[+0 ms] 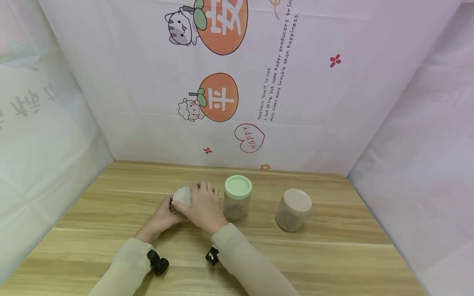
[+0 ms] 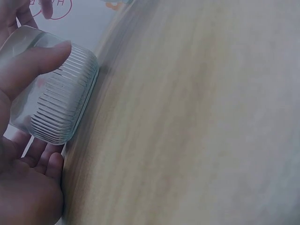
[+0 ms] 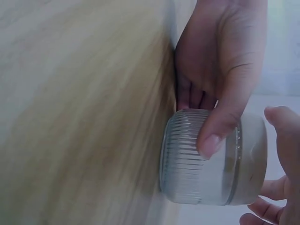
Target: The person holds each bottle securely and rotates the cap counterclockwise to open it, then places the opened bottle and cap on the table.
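Note:
A clear ribbed glass jar (image 3: 187,164) with a pale whitish lid (image 1: 182,196) stands on the table at centre-left. My left hand (image 1: 163,218) grips its glass body, the thumb lying across the ribs in both wrist views. Over the lid is my right hand (image 1: 205,207), its thumb at the near left rim and its fingers reaching round the far side. Part of the lid is hidden under that hand. Just right of it stands a taller clear jar with a green lid (image 1: 238,187).
Farther right sits a clear jar with a pale pink lid (image 1: 297,200). The wood-grain table (image 1: 333,263) ends at a printed white cloth backdrop (image 1: 296,139), with white cloth walls on both sides. Dark wrist cameras (image 1: 158,263) are strapped at both sleeves.

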Motion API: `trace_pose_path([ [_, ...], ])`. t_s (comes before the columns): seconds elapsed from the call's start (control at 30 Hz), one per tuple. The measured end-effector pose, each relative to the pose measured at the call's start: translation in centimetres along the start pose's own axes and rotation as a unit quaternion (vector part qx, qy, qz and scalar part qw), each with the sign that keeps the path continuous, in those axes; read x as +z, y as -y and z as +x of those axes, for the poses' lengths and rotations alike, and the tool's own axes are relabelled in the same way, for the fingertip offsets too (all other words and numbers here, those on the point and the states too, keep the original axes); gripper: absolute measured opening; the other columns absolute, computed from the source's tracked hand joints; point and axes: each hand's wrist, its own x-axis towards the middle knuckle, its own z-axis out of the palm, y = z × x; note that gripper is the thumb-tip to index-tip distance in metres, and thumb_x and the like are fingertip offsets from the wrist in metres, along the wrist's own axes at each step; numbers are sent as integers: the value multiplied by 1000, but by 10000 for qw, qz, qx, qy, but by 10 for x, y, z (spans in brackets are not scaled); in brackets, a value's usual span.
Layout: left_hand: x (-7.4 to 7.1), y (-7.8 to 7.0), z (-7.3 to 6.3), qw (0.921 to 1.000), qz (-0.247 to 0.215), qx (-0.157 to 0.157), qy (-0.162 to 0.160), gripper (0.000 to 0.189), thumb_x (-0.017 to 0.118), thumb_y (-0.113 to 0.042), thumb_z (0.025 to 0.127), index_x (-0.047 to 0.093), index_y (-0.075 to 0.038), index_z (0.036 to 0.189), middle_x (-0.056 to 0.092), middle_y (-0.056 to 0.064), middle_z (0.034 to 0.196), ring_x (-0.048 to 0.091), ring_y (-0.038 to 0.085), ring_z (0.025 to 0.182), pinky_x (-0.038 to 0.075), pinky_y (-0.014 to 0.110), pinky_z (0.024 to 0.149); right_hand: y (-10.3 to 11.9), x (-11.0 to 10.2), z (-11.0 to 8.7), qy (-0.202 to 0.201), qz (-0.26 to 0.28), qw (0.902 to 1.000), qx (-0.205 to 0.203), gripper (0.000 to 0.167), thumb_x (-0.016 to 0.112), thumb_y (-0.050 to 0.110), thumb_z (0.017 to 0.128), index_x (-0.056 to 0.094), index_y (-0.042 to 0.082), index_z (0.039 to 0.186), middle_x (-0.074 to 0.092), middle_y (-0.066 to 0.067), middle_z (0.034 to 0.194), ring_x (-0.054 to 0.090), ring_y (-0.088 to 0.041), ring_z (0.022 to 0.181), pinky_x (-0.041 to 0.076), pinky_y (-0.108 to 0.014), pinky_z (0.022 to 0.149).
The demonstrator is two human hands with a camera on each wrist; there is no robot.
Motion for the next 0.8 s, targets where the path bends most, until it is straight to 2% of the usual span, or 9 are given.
trace_pose_path([
  [0.17,1,3,2,10000,-3,-72,-46,100,87,-23,80,22,-5,153,37,20,151,38,38,136,34,54,110,-2,3,-1,21,-115,9999,-11,74,52,75,89,64,15,132,56,-5,123,50,-23,114,41,-44,94],
  [0.37,0,3,2,10000,-10,-93,-28,102,86,-24,81,19,-5,155,33,19,153,31,39,141,30,56,112,-6,2,0,110,160,9998,-91,74,57,71,89,61,16,138,55,-4,128,52,-22,114,42,-42,91],
  [0.53,0,0,0,9999,10,-125,-4,103,86,-27,81,18,-5,155,32,19,152,30,41,142,30,58,112,-13,5,-1,195,863,9960,-134,72,62,67,89,59,16,140,52,-4,131,50,-21,116,42,-40,94],
  [0.7,0,1,0,10000,38,-88,-7,104,87,-29,80,19,-5,154,33,19,152,32,41,140,30,59,112,-19,6,-1,287,1771,9838,-20,75,68,64,87,57,15,142,50,-4,136,48,-22,119,42,-40,94],
  [0.8,1,1,0,9999,43,-93,-17,105,88,-30,79,19,-5,154,33,19,152,32,41,140,31,59,111,-20,5,-1,360,1977,9796,-55,75,68,63,87,57,15,143,50,-5,140,47,-23,123,43,-41,96],
])
